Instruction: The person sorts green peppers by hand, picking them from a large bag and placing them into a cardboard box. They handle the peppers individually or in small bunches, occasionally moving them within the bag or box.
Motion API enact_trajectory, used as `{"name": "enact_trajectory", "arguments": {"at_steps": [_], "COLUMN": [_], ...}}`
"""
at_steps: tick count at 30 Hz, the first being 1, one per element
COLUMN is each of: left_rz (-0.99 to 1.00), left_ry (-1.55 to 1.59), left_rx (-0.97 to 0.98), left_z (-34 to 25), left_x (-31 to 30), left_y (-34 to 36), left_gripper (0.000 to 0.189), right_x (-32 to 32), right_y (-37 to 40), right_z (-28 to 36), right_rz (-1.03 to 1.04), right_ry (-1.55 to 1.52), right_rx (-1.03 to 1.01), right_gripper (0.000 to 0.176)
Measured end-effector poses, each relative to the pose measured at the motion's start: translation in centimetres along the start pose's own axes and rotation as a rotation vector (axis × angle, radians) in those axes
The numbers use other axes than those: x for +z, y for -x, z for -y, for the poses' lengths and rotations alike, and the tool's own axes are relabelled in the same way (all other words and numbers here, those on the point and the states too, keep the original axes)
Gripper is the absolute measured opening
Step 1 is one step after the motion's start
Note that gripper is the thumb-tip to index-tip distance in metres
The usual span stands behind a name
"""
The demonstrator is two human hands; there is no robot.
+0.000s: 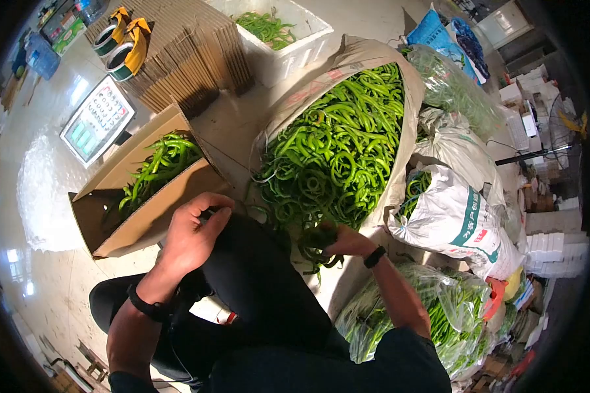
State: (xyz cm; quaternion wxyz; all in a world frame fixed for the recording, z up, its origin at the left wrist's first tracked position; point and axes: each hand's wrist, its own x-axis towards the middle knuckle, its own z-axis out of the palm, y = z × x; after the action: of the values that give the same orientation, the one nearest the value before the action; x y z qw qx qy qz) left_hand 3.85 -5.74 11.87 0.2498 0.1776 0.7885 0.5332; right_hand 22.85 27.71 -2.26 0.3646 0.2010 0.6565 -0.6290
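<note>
My right hand [351,243] is closed around a small bunch of green chili peppers [318,243], partly in shadow, at the lower edge of a big open sack [410,124] full of long, curly green peppers [347,141]. Over my knee, beside the cardboard box [170,190], my left hand [193,230] has its fingers curled with the thumb against them. Whatever may be in that grip is dark and hard to see. Inside the tilted box lie more green peppers [157,167], heaped toward its far end.
Behind the box stands a scale with a lit display [98,121]. Stacked flat cardboard [193,62] carries two tape rolls [119,60]. A white foam crate [295,52] holds peppers. White sacks [462,216] and a clear bag of peppers [439,308] crowd the right side.
</note>
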Motion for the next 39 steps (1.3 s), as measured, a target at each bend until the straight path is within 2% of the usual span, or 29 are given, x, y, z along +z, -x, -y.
{"name": "enact_trajectory", "arguments": {"at_steps": [2,4,6,7,8,10,11,12,15,18,20,23,25,28,30,33,36,39], "left_rz": [-0.001,0.009,0.029,0.050,0.054,0.065,0.068,0.067,0.072,0.096,0.111,0.182,0.116,0.075,-0.010,-0.107,-0.131,-0.177], "left_ry": [-0.002,0.003,0.015,0.023,0.029,0.027,0.032,0.050,0.036,0.036,0.070,0.086,-0.126,-0.093,-0.186,-0.267,-0.268,-0.206], "left_rx": [0.021,0.002,-0.022,-0.051,-0.042,0.003,0.017,0.004,0.047,0.117,0.148,0.284,0.612,0.680,0.787,0.953,0.964,0.889], "left_z": [-0.2,-0.6,-1.1,-1.3,-1.4,-1.6,-1.6,-1.6,-2.7,-4.1,-5.3,-7.4,-8.6,-10.1,-10.9,-11.4,-11.3,-11.6], "left_x": [0.1,0.1,0.1,0.1,0.1,0.3,0.5,0.7,1.0,1.7,2.2,3.3,4.0,5.3,5.7,6.3,7.2,7.5], "left_y": [0.2,0.3,0.4,0.5,0.5,0.4,0.3,0.3,0.3,0.4,0.8,1.4,2.1,3.1,3.6,3.8,3.8,3.2], "left_gripper": [0.013,0.013,0.014,0.014,0.014,0.015,0.015,0.015,0.017,0.019,0.019,0.022,0.029,0.034,0.036,0.037,0.038,0.035], "right_x": [-1.6,-1.5,-1.0,-1.9,-2.0,-2.5,-2.3,-2.5,-1.9,-1.6,-1.1,-0.4,0.8,1.8,2.4,3.3,4.4,6.7], "right_y": [0.6,3.6,6.4,6.7,7.5,9.8,10.3,11.2,14.6,16.3,17.1,17.6,17.5,17.1,16.4,15.7,15.1,14.1], "right_z": [-2.2,1.7,4.9,3.6,3.8,4.7,5.2,5.9,10.3,13.4,15.3,17.8,19.1,20.2,20.3,20.5,20.8,21.3], "right_rz": [-0.097,-0.099,-0.273,-0.257,-0.249,-0.334,-0.261,-0.242,-0.351,-0.357,-0.374,-0.368,-0.365,-0.337,-0.307,-0.329,-0.328,-0.420], "right_ry": [0.139,0.083,0.339,0.271,0.085,0.040,-0.223,-0.375,-0.433,-0.493,-0.507,-0.456,-0.477,-0.495,-0.479,-0.482,-0.491,-0.463], "right_rx": [-0.154,-0.123,-0.046,-0.095,-0.104,-0.140,-0.311,-0.386,-0.427,-0.593,-0.626,-0.698,-0.738,-0.782,-0.820,-0.819,-0.809,-0.827], "right_gripper": [0.066,0.065,0.067,0.068,0.061,0.056,0.055,0.058,0.059,0.061,0.061,0.066,0.067,0.067,0.076,0.075,0.071,0.061]}}
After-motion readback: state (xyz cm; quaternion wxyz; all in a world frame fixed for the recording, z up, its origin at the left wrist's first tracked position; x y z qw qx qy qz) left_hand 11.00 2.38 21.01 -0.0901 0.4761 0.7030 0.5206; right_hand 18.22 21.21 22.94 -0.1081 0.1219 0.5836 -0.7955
